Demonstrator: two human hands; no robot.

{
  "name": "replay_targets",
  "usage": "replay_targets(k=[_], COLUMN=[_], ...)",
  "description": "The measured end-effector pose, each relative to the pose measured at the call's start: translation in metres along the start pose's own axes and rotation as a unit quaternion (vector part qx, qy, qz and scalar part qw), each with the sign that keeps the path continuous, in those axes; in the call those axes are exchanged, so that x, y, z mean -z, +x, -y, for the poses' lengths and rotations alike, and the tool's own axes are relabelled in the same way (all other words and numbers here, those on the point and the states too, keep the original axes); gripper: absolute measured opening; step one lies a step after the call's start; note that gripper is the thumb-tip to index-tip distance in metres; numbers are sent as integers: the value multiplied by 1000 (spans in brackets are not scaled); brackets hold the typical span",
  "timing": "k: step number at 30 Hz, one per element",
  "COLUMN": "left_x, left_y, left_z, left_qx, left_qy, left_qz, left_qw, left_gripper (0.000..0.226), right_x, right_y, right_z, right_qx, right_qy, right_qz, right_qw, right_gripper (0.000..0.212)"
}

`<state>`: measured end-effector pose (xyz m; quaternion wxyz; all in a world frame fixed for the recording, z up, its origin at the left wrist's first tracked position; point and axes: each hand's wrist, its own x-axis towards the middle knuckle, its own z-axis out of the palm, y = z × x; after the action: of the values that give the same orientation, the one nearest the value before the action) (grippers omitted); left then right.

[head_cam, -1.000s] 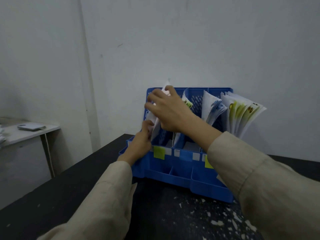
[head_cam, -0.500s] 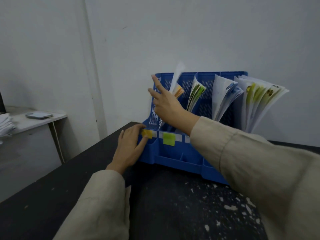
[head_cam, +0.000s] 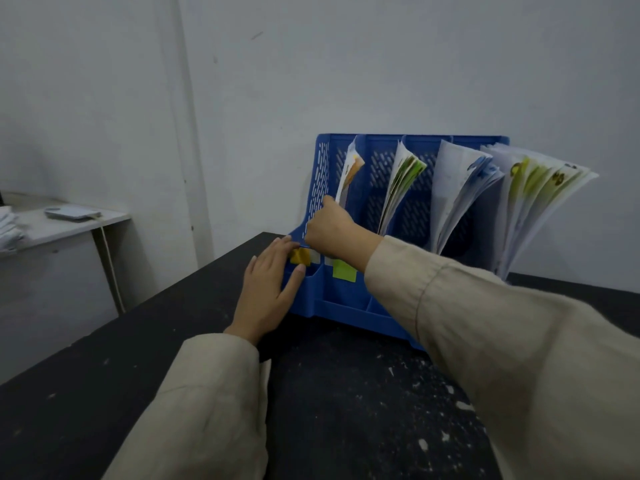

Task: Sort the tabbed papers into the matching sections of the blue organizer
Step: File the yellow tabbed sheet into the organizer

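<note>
- The right hand [head_cam: 330, 230] has its grip curled at the foot of the orange-tabbed papers [head_cam: 349, 173]; whether it pinches them, I cannot tell.
- Those papers stand in the blue organizer's [head_cam: 346, 306] leftmost section.
- Just below, the left hand [head_cam: 268, 289] rests flat, fingers spread, on the organizer's front corner.
- The organizer sits on the black counter [head_cam: 346, 410].

Blue organizer [head_cam: 313, 299] on black table [head_cam: 173, 341]. Left hand [head_cam: 268, 289] flat against organizer's front left corner, beside orange label [head_cam: 300, 256]. Right hand [head_cam: 330, 230] curled at base of orange-tabbed papers [head_cam: 349, 173] in organizer's leftmost section; grip unclear.
</note>
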<state>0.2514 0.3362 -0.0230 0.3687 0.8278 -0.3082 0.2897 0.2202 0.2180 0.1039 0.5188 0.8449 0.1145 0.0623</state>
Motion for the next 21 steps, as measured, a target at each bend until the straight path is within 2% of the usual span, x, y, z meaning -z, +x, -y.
replay_targets(k=[3,7,13,21], left_x=[-1,-2,-2,0], left_y=[0,1,1,2], left_z=[1,2,2,3], left_qx=[-1,0,-3,-6], left_qy=[1,7,7,11], left_qz=[-2,-2,-8,-1], left_qw=[1000,1000,1000,1000], left_gripper=[50,49,48,46], right_x=[4,7,-6,-23], right_y=[-1,-4,-4,0], right_z=[-4,-12,-8,-3], right_qx=[-9,-48,-56,-59], right_qy=[-8,-80,-57,-90], right_qz=[-17,-94,-81,-70], right_qw=[1000,991,994,992], right_gripper=[27,24,18,25])
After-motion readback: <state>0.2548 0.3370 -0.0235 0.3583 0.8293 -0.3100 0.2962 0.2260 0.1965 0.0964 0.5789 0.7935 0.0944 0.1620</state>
